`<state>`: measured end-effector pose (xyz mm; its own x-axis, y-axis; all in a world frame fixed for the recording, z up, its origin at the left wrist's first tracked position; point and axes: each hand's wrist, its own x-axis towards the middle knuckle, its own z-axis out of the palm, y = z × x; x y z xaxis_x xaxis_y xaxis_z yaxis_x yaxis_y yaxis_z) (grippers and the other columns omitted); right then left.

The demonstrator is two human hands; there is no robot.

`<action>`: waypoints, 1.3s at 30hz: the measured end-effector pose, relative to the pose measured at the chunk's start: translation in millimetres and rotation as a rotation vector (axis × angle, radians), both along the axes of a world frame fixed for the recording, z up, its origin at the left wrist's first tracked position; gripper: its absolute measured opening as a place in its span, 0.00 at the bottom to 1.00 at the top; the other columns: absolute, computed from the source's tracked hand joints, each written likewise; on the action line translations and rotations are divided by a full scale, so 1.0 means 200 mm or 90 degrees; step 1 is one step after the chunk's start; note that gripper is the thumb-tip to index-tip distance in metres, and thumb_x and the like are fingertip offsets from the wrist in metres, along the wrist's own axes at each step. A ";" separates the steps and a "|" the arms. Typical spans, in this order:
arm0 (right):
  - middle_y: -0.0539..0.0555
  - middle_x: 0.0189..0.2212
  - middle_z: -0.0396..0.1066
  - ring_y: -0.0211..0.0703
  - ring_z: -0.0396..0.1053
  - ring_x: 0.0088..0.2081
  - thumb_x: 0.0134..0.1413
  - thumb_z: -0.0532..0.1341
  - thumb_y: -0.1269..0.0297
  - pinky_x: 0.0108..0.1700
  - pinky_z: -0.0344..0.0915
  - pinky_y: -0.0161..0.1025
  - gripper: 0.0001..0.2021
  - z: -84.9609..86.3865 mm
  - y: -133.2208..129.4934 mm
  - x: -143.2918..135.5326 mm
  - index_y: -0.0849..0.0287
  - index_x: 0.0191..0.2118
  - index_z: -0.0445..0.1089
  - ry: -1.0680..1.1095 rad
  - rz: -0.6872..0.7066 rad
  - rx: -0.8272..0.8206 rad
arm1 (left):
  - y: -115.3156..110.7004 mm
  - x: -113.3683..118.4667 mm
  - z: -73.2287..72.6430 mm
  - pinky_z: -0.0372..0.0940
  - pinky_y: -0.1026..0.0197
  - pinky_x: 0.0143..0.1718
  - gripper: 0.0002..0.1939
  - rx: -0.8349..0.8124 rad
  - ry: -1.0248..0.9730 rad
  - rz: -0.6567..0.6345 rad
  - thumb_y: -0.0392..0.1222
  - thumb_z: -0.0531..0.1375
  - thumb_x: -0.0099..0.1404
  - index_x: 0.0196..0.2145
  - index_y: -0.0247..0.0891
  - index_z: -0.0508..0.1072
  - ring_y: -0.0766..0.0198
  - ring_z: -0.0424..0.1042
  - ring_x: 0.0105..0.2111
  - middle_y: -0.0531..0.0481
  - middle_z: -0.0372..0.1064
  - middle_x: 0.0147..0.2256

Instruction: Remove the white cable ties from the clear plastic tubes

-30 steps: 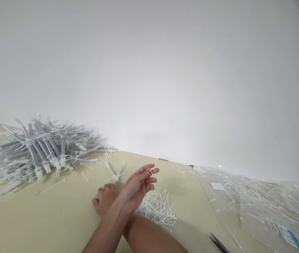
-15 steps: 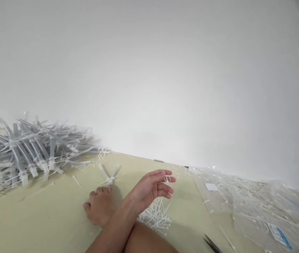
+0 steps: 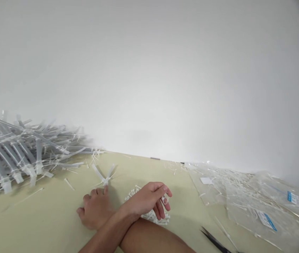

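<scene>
Cable ties [image 3: 149, 211] lie in a small white heap on the pale yellow worktop [image 3: 46, 225], right under the person's crossed forearms. The left hand [image 3: 149, 198], whose arm comes in from the lower left and crosses on top, hangs over this heap with its fingers curled downward; a small white loop of tie [image 3: 164, 200] sits at its fingertips, pinched or hooked there, though the exact grip is hard to make out. The right hand [image 3: 95, 211], whose forearm runs under the other, rests knuckles-up on the worktop to the left of the heap, fingers loosely bent, with one fingertip touching the tied bundle of clear strips [image 3: 104, 175] that fans out in a V just beyond it. Farther left, a big pile of tied grey-clear strip bundles [image 3: 20, 154] lies against the white wall [image 3: 149, 70]. To the right lie clear plastic bags [image 3: 244, 196] with blue-and-white labels, and a dark pointed tool [image 3: 214, 240] lies near the bottom edge.
</scene>
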<state>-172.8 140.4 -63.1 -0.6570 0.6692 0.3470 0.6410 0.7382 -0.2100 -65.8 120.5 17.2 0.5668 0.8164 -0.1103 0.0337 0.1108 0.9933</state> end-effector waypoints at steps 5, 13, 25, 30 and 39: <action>0.62 0.41 0.71 0.53 0.65 0.46 0.54 0.54 0.52 0.57 0.50 0.57 0.21 -0.03 0.01 -0.03 0.64 0.43 0.70 -0.003 -0.017 0.029 | 0.02 -0.06 -0.03 0.63 0.64 0.19 0.15 0.030 -0.001 0.035 0.52 0.55 0.61 0.38 0.37 0.67 0.66 0.69 0.19 0.45 0.69 0.33; 0.64 0.42 0.70 0.54 0.64 0.47 0.54 0.55 0.54 0.57 0.49 0.57 0.20 -0.01 0.00 -0.02 0.67 0.44 0.69 -0.030 -0.020 0.030 | 0.04 -0.09 -0.05 0.64 0.61 0.30 0.14 0.177 0.139 0.004 0.40 0.57 0.57 0.42 0.37 0.70 0.65 0.69 0.28 0.48 0.66 0.35; 0.64 0.42 0.70 0.54 0.64 0.46 0.55 0.53 0.53 0.57 0.49 0.56 0.21 -0.01 0.00 -0.01 0.67 0.43 0.70 -0.016 -0.007 0.020 | 0.05 -0.07 -0.08 0.64 0.62 0.28 0.20 0.144 0.078 0.011 0.44 0.54 0.61 0.51 0.40 0.66 0.63 0.70 0.32 0.45 0.68 0.39; 0.64 0.42 0.70 0.54 0.63 0.46 0.55 0.54 0.53 0.57 0.49 0.56 0.21 -0.03 0.02 -0.02 0.67 0.43 0.69 -0.009 -0.008 0.016 | 0.06 -0.07 -0.08 0.62 0.63 0.23 0.19 0.051 0.007 0.017 0.51 0.52 0.63 0.45 0.35 0.68 0.67 0.68 0.22 0.48 0.69 0.31; 0.62 0.42 0.71 0.53 0.63 0.47 0.54 0.53 0.52 0.57 0.48 0.57 0.20 -0.08 0.03 -0.05 0.64 0.43 0.69 0.009 -0.012 0.021 | 0.05 -0.07 -0.04 0.64 0.63 0.22 0.23 -0.066 -0.122 0.072 0.57 0.54 0.61 0.32 0.30 0.71 0.68 0.64 0.18 0.51 0.64 0.21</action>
